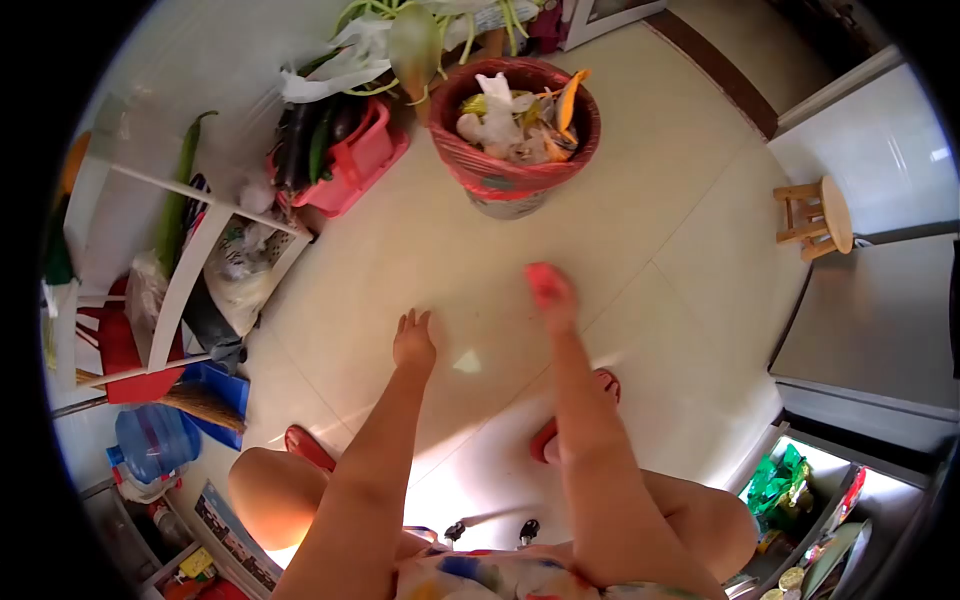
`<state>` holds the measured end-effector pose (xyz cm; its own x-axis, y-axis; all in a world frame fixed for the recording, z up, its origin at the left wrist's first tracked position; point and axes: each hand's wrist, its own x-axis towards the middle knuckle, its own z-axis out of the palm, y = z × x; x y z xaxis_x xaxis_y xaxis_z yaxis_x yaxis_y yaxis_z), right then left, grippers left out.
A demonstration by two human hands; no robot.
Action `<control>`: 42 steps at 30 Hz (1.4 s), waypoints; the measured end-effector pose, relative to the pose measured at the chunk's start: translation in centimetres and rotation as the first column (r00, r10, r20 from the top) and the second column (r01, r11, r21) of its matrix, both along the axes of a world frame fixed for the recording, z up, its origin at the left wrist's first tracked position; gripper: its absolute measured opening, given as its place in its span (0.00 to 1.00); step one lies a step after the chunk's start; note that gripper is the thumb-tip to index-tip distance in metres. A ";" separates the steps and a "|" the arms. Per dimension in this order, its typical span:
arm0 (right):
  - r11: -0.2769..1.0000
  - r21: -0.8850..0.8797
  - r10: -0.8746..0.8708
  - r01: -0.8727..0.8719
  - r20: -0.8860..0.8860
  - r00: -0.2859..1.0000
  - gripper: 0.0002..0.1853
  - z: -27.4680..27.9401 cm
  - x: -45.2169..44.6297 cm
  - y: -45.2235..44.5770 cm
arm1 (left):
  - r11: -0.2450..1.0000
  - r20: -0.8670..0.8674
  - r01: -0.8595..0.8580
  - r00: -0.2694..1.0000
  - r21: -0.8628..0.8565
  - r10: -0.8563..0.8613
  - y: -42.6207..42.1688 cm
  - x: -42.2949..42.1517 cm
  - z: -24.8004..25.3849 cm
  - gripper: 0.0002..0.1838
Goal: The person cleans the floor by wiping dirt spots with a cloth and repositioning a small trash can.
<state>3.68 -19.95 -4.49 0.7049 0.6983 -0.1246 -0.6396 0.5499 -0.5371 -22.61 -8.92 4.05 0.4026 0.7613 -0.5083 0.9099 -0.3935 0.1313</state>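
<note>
My left hand (414,343) reaches out over the pale tiled floor (480,400), fingers stretched and somewhat apart, with nothing in them. To its right, my right hand (562,308) is closed on a small pinkish-red thing (543,283), blurred so that its kind does not show. Beyond both hands stands a trash can (515,180) lined with a red plastic bag, filled with scraps, white crumpled waste and an orange peel-like strip. Neither hand touches it. Red slippers (310,447) are on my feet below.
At the left, a pink basket (350,160) holds eggplants and green vegetables. Near it stand a white shelf (190,280), a blue dustpan (225,395) with a broom, and a blue water jug (155,440). A wooden stool (830,215) stands at the right, near an open drawer (800,470).
</note>
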 end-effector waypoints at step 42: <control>0.843 -0.152 0.477 -0.516 -0.230 0.848 0.21 9.8 -21.2 9.1 | 0.941 0.863 -0.208 0.383 -0.267 0.330 7.7 -8.3 7.1 0.09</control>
<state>-17.53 -10.83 5.35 0.2228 0.8942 -0.3882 -0.8913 0.0256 -0.4526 -30.87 -1.24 11.11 0.4534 0.8883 -0.0739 0.3118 -0.0803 0.9468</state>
